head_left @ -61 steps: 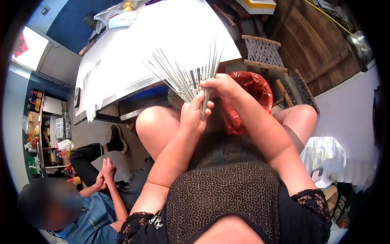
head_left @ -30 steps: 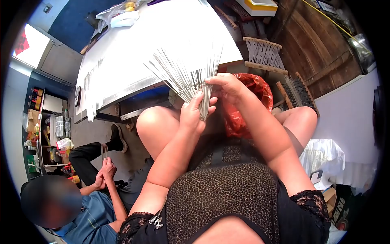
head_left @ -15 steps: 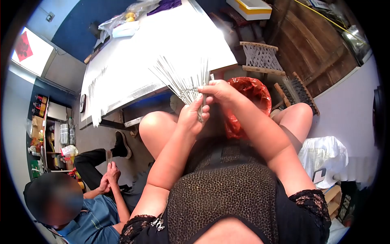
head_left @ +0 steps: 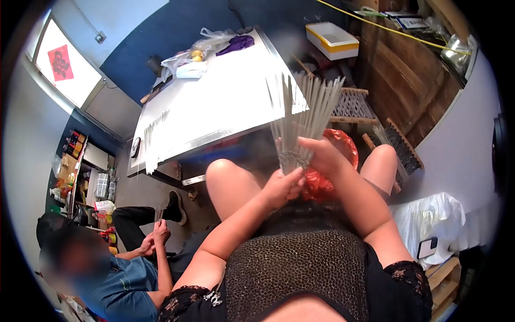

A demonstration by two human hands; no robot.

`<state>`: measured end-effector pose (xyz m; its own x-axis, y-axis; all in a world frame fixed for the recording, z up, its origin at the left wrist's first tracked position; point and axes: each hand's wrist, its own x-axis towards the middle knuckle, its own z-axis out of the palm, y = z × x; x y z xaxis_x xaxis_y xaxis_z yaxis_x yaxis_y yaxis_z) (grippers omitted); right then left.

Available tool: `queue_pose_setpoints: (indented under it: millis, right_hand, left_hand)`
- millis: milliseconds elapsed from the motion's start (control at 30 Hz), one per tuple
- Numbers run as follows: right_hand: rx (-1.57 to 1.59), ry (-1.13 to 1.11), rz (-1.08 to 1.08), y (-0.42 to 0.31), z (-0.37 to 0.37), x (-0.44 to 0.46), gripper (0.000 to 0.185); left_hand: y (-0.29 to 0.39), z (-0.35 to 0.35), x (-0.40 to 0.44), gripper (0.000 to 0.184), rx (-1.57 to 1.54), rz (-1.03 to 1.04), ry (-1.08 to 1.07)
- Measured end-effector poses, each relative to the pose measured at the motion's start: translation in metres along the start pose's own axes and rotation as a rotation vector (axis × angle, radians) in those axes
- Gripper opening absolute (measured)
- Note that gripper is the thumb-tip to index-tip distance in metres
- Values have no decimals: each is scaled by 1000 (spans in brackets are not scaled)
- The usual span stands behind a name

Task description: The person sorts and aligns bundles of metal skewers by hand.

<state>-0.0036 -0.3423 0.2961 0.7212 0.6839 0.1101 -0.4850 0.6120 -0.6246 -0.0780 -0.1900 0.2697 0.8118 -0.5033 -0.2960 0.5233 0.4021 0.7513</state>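
A fanned bundle of thin greyish-white strips stands up in front of me, over my lap; I cannot tell their material. The strips cross in a tangle low in the bundle. My left hand is closed round the lower end, thumb across the front. Just above it, my right hand grips the right side of the bundle, its fingertips partly hidden. More such strips lie in a row on the left part of the white table.
A bin with a red plastic liner stands behind my right hand. At the left, a seated co-worker's hands hold a smaller bunch. A woven stool and a second one stand to the right, with a phone on a white bag.
Both hands and the bundle have shifted right and lower in view, and the bundle stands more upright. The view has tilted, so the table appears lower and farther right.
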Motion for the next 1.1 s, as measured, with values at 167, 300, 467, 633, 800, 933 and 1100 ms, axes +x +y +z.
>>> queue_pose_setpoints:
  millis: [167,300,467,633,800,933,1100]
  right_hand:
    - [-23,35,-147,-12,0,-22,48]
    - [18,199,-262,-9,-11,-38,21]
    - [-125,504,-296,9,-30,-43,11]
    - [-192,394,-277,28,-50,-49,11]
    - [-259,254,-334,28,-74,-49,12]
    - [-119,255,-300,27,-79,-54,13]
    - [-109,288,-299,31,-76,-52,12]
  left_hand:
    - [-10,28,23,25,190,-17,-83]
    - [-24,28,49,13,696,252,-61]
    - [-74,-3,90,11,828,281,60]
    - [-86,-20,96,16,918,285,-33]
    - [-91,-28,118,20,1187,387,86]
    - [-100,-24,113,17,1012,312,79]
    - [-93,-20,105,19,1042,361,55]
